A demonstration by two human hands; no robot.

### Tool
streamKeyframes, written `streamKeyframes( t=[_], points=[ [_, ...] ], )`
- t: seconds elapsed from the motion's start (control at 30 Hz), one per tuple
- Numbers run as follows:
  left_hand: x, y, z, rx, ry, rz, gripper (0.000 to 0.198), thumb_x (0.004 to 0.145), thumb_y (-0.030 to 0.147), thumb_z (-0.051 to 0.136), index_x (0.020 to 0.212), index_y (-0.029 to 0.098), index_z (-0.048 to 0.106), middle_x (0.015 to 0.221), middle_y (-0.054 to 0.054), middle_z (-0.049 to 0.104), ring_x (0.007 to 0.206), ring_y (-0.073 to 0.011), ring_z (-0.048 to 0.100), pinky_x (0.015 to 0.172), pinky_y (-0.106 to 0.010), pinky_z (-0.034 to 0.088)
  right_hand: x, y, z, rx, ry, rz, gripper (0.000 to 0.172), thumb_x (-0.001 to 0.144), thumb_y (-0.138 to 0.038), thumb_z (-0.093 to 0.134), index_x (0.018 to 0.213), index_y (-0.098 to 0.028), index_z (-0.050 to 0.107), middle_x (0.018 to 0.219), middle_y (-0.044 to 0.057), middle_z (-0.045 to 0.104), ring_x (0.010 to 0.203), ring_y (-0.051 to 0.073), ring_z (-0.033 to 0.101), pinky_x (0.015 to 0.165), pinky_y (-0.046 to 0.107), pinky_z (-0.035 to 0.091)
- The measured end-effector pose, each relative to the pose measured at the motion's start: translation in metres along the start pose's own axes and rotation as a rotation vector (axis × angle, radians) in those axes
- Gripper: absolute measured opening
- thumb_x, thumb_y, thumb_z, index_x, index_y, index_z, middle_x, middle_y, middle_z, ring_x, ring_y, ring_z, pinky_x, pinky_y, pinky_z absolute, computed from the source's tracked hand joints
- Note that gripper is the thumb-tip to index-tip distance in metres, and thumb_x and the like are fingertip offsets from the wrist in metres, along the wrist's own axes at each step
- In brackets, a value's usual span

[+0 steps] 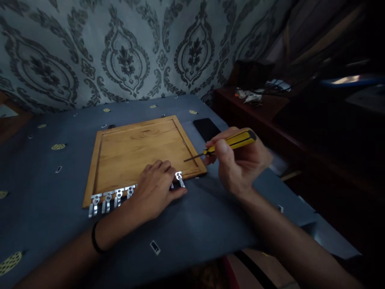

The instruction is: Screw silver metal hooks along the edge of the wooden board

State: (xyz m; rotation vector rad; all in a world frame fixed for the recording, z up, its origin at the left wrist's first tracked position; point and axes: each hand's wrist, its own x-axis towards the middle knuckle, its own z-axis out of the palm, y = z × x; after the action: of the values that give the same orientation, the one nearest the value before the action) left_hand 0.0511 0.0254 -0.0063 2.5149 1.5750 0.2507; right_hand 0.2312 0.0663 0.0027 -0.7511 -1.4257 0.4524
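Observation:
A framed wooden board (135, 152) lies flat on the cloth-covered table. Silver metal hooks (119, 196) line its near edge, with one more hook (179, 178) at the right end of the row. My left hand (156, 186) rests over the near edge, its fingers bent on the board and the thumb stretched toward the right-end hook; it covers part of the row. In my right hand (237, 160) is a yellow and black screwdriver (237, 140), gripped by the handle. The screwdriver's tip points left, over the board's right part.
A black phone (206, 128) lies on the blue-grey tablecloth (186, 224) beyond my right hand. To the right stands a dark red wooden surface (270, 120) with crumpled white items (249, 96) and cables. A patterned curtain (126, 60) hangs behind the table.

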Motion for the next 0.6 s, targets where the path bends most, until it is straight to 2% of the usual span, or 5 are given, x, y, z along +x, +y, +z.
streamKeyframes(
  t=[0.07, 0.3, 0.43, 0.6],
  points=[
    [0.0000, -0.0004, 0.0003, 0.008, 0.009, 0.004, 0.029, 0.091, 0.046, 0.074, 0.097, 0.017, 0.069, 0.101, -0.007, 0.067, 0.102, -0.0288, 0.063, 0.086, -0.042, 0.051, 0.0005, 0.0037, -0.0002, 0.036, 0.030, -0.005, 0.030, 0.094, -0.052, 0.067, 0.086, -0.024, 0.064, 0.079, -0.002, 0.064, 0.049, 0.008, 0.057, 0.045, 0.025, 0.050],
    [0.0000, -0.0018, 0.0020, 0.019, 0.016, 0.016, 0.030, 0.091, 0.046, 0.075, 0.097, 0.017, 0.070, 0.101, -0.007, 0.067, 0.099, -0.0284, 0.062, 0.084, -0.042, 0.050, -0.0006, 0.0052, 0.0013, -0.033, -0.242, 0.005, 0.020, 0.095, -0.031, 0.066, 0.078, -0.022, 0.059, 0.067, -0.003, 0.055, 0.054, 0.010, 0.056, 0.051, 0.026, 0.046],
    [0.0000, -0.0008, 0.0016, 0.024, 0.011, 0.018, 0.029, 0.091, 0.045, 0.075, 0.097, 0.017, 0.070, 0.102, -0.008, 0.067, 0.101, -0.0283, 0.062, 0.086, -0.042, 0.050, 0.0010, 0.0025, 0.0016, -0.033, -0.275, 0.011, 0.018, 0.095, -0.028, 0.064, 0.079, -0.022, 0.057, 0.064, -0.005, 0.054, 0.053, 0.010, 0.055, 0.054, 0.026, 0.043],
    [-0.0004, 0.0001, -0.0003, 0.008, 0.003, 0.011, 0.028, 0.090, 0.042, 0.076, 0.098, 0.017, 0.069, 0.104, -0.008, 0.068, 0.102, -0.0285, 0.062, 0.088, -0.043, 0.050, -0.0003, 0.0067, 0.0032, -0.082, -0.312, 0.011, 0.029, 0.093, -0.032, 0.067, 0.071, -0.022, 0.050, 0.063, -0.004, 0.049, 0.055, 0.010, 0.050, 0.054, 0.027, 0.039]
  ],
)
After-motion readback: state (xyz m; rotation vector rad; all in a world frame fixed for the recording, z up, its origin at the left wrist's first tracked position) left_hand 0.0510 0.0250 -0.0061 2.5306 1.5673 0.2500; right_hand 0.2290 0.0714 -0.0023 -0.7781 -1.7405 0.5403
